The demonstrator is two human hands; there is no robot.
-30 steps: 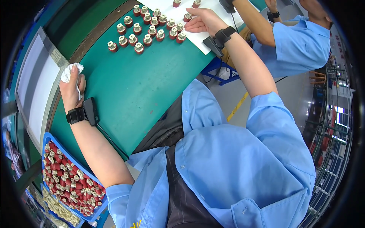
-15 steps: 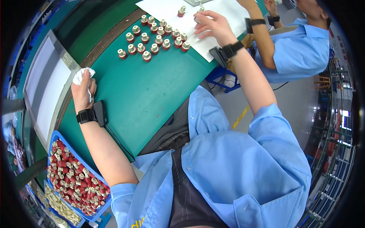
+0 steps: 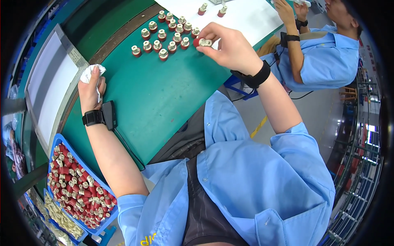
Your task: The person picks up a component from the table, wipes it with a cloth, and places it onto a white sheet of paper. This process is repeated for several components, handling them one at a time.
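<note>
Between the fingertips of my right hand (image 3: 234, 50) is a red-and-silver metal fitting (image 3: 204, 42), tipped sideways just above the table. To its left, several like fittings (image 3: 161, 35) stand upright in a loose group on the green table top (image 3: 139, 106). Two more fittings (image 3: 202, 9) stand on the white sheet (image 3: 250, 18) beyond my right hand. My left hand (image 3: 91, 91) is closed round a crumpled white cloth or tissue (image 3: 92, 74), thumb up, near the table's left edge.
A blue bin (image 3: 72, 149) heaped with red-and-silver fittings stands at lower left, beside a tray of cream-coloured parts (image 3: 63, 213). A framed white panel (image 3: 51, 90) lies left of the table. At upper right a co-worker in blue (image 3: 328, 57) handles a white object.
My right hand has come back from the white sheet toward the group and now pinches a fitting. Two fittings stay on the sheet. My left hand still holds the white cloth or tissue.
</note>
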